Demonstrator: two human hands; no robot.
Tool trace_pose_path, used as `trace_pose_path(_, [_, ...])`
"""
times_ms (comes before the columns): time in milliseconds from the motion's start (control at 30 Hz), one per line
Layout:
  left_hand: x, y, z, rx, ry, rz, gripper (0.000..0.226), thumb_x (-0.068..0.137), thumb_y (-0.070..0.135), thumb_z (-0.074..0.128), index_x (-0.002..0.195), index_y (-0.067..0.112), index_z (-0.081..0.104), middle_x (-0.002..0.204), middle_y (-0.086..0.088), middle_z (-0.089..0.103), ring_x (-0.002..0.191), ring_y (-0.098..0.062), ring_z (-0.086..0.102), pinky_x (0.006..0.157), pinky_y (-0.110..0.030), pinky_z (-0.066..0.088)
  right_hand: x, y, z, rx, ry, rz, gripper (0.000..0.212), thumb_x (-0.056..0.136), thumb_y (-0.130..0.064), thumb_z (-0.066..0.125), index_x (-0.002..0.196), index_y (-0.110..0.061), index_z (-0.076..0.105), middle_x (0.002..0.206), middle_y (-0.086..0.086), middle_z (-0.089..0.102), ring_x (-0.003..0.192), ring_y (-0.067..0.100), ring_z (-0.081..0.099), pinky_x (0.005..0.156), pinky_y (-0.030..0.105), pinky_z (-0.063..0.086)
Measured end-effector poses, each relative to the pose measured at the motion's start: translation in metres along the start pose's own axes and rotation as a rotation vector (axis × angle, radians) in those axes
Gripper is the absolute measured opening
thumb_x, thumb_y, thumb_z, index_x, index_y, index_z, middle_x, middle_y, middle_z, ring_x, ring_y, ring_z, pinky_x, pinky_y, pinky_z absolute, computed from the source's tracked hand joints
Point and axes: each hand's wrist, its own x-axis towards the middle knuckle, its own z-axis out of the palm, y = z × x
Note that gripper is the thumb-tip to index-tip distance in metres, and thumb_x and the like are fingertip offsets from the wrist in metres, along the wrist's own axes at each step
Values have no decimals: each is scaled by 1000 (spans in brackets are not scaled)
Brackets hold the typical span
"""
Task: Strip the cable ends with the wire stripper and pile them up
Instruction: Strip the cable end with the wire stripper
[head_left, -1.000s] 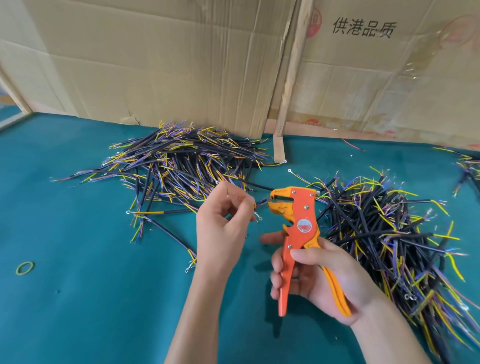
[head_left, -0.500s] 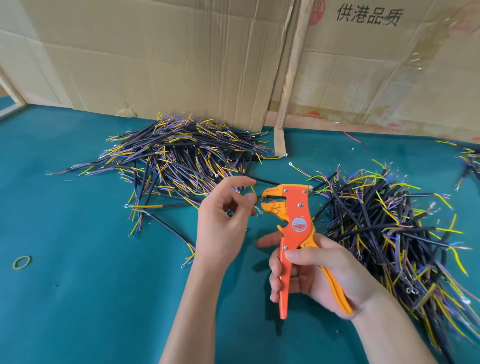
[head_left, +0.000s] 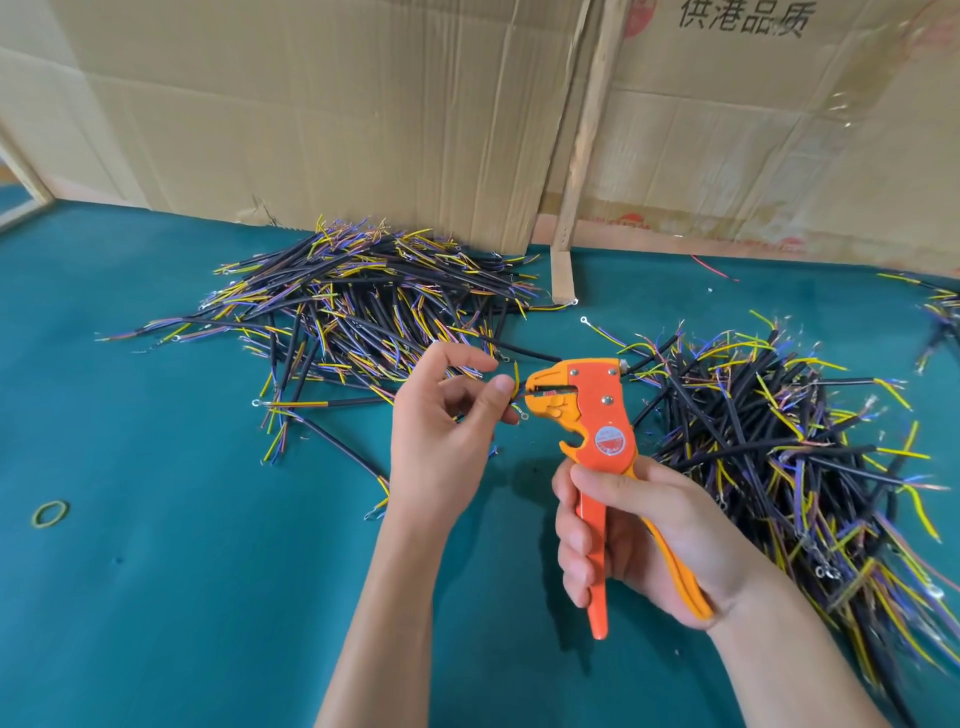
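My right hand (head_left: 644, 535) grips the handles of an orange wire stripper (head_left: 597, 415), whose jaws point left. My left hand (head_left: 441, 431) pinches a short black cable (head_left: 514, 402) between thumb and fingers. The cable's coloured wire ends sit at the mouth of the stripper's jaws. A big pile of black cables (head_left: 363, 306) with yellow and blue wire ends lies behind my left hand. A second cable pile (head_left: 779, 457) lies to the right of the stripper.
Everything rests on a teal table top (head_left: 182, 571). Cardboard sheets (head_left: 337, 114) and a wooden strip (head_left: 587, 140) stand along the back. A yellow rubber band (head_left: 50, 514) lies at the left. More cables (head_left: 940, 312) show at the right edge.
My left hand has brought the cable's end rightward up to the stripper's jaws. The stripper stays upright in my right hand.
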Motion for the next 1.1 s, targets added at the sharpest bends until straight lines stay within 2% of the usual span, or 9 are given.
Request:
trace_pose_path(100, [-1,-1,0,-11,0,-6,10,90,21,66,96,19,59,65,-4,72,61,-37,60,50,-19,45,0,1,-1,-6,1,1,25,87,-25,74,89,-4,62,70,18,52,56,31,53,58,43,52])
trace_pose_path(200, [-1,-1,0,-19,-5,-15,11,90,22,66,96,17,59,64,-5,72,52,-19,56,49,-20,44,1,1,-1,-7,20,-1,26,86,-27,75,86,-5,61,68,18,50,54,30,51,56,42,50])
trace_pose_path(300, [-1,-2,0,-23,-7,-23,9,91,20,66,96,17,59,64,-6,72,49,-11,54,48,-19,43,3,2,3,-1,64,-11,28,83,-29,77,79,-8,60,64,14,47,49,26,47,50,36,47])
trace_pose_path(400, [-2,-4,1,-6,-8,-30,8,92,16,66,95,16,59,64,-5,72,49,-9,55,49,-19,43,7,4,6,-8,173,-35,33,83,-33,76,68,-14,54,55,6,36,37,19,35,40,25,37])
trace_pose_path(500, [-2,-4,1,-9,-2,-40,6,93,15,67,92,17,61,63,-4,71,55,-12,62,49,-18,43,9,6,8,-21,205,-45,38,79,-38,78,65,-15,51,52,4,32,33,16,31,38,22,34])
trace_pose_path(633, [-1,-5,0,1,-11,-38,5,94,16,67,91,16,63,63,-4,70,55,-10,62,48,-17,41,8,6,7,25,173,-45,32,74,-33,81,70,-13,55,56,9,38,37,20,36,42,27,38])
trace_pose_path(700, [-1,-5,0,12,-15,-36,5,93,20,66,90,16,63,64,-4,71,51,-8,56,47,-17,40,6,5,4,47,149,-51,27,76,-25,81,77,-10,58,61,12,44,44,24,42,48,33,41])
trace_pose_path(800, [-1,-5,0,-13,-1,-35,7,92,21,65,91,15,63,64,-4,70,51,-6,58,46,-16,39,2,2,0,33,90,-54,23,82,-18,77,87,-8,57,66,16,48,50,27,48,52,38,45])
trace_pose_path(1100, [-1,-6,0,-21,-1,-43,5,95,17,67,92,16,63,64,-6,71,51,-8,58,48,-17,41,0,1,-2,-26,3,-40,22,85,-16,76,92,-7,58,72,19,52,57,32,53,58,42,49])
